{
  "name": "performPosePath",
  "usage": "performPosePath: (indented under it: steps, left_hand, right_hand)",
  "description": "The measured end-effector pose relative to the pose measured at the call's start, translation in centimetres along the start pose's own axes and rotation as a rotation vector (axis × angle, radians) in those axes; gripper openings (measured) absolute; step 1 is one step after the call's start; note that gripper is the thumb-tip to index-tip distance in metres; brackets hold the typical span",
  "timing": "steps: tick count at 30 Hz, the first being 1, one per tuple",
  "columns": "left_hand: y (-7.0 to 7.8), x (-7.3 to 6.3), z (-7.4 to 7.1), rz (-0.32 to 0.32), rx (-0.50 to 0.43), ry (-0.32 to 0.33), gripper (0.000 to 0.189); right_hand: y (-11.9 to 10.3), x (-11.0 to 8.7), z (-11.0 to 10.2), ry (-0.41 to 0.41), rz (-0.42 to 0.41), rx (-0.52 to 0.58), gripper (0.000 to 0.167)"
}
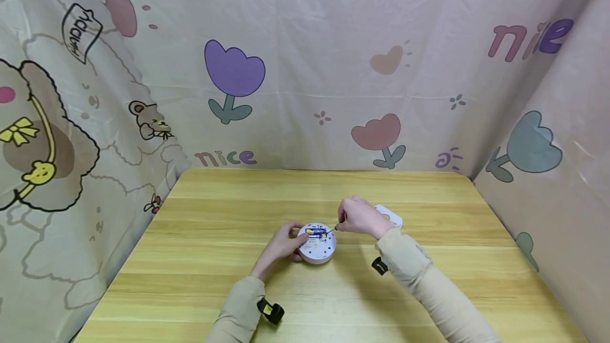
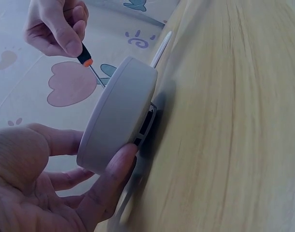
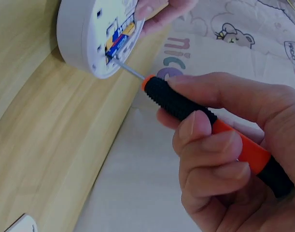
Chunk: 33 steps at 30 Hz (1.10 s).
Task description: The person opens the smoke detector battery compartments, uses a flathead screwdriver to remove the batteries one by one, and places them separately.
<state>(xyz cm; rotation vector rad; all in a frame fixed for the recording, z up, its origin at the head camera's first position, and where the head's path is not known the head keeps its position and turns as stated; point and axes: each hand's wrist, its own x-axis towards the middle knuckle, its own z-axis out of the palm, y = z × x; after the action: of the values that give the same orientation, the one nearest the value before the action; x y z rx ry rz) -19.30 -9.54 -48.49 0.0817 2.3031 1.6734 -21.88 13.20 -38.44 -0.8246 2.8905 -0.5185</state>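
A round white device (image 1: 316, 253) is gripped at its left edge by my left hand (image 1: 284, 242), thumb on its upper face and fingers around its side. Blue-and-yellow batteries (image 3: 122, 38) lie side by side in the open compartment on that face. My right hand (image 1: 360, 216) holds a black-and-orange screwdriver (image 3: 180, 100), its fingers curled about the handle. The thin metal shaft slants down to the device, with the tip right at one end of the batteries. In the left wrist view, the device is tilted and its dark underside part shows near the tabletop.
A white flat piece with rounded corners (image 1: 393, 216) lies on the wooden table (image 1: 229, 200) behind my right wrist. Black wrist camera mounts hang at both sleeves. A patterned curtain (image 1: 295, 68) surrounds the table at the back and sides.
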Motion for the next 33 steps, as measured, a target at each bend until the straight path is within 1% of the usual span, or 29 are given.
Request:
performPosePath:
  steps: [4, 8, 11, 16, 21, 25, 33]
  left_hand:
    - [0.0, 0.0, 0.1, -0.001, -0.007, -0.001, 0.042]
    - [0.1, -0.2, 0.1, 0.006, -0.013, 0.001, 0.041]
    - [0.2, -0.3, 0.1, 0.011, -0.013, -0.002, 0.041]
    - [0.1, -0.2, 0.0, 0.010, -0.008, -0.004, 0.042]
    - [0.0, 0.1, 0.0, 0.011, 0.004, -0.011, 0.043]
    - [-0.1, 0.1, -0.1, 0.015, 0.008, -0.013, 0.044]
    - [0.0, -0.1, -0.2, 0.008, 0.002, -0.029, 0.046]
  right_hand:
    - [-0.3, 0.2, 0.1, -0.018, 0.058, 0.030, 0.017]
    - [-0.2, 0.4, 0.1, -0.069, 0.146, 0.121, 0.018]
    - [0.3, 0.6, 0.2, -0.094, 0.179, 0.184, 0.019]
    - [1.7, 0.6, 0.2, -0.124, 0.184, 0.302, 0.021]
    - [3.3, 0.3, 0.4, -0.149, 0.162, 0.484, 0.023]
    - [4.4, -0.1, 0.9, -0.146, 0.152, 0.608, 0.021]
    - [6.0, -0.8, 2.1, -0.133, 0.184, 0.721, 0.028]
